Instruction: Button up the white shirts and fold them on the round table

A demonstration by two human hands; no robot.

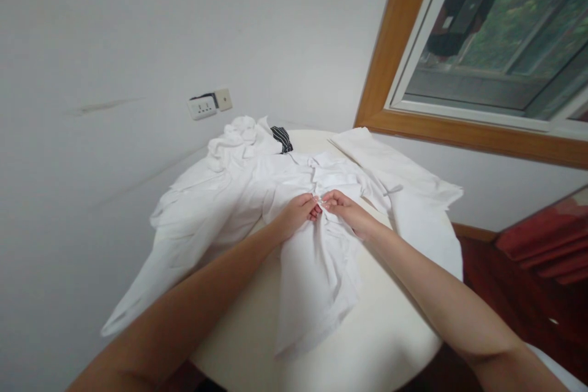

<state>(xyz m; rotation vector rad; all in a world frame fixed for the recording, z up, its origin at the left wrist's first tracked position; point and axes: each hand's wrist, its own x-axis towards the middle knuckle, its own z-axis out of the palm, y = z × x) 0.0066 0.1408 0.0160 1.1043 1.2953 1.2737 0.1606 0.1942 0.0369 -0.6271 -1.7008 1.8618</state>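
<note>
A white shirt [316, 269] lies spread across a round cream table [386, 337], its collar toward the wall and one sleeve hanging off the left side. My left hand [298, 213] and my right hand [342, 207] meet at the shirt's front opening near the middle. Both hands are closed in a pinch on the shirt's front edges, fingertips almost touching. Whether a button sits between the fingers is too small to see.
More white cloth [239, 138] is heaped at the table's far side, with a black-and-white striped piece [282, 138] beside it. A folded white cloth [395, 165] drapes the right edge. A wall socket [209, 104] and a wood-framed window [482, 128] are behind.
</note>
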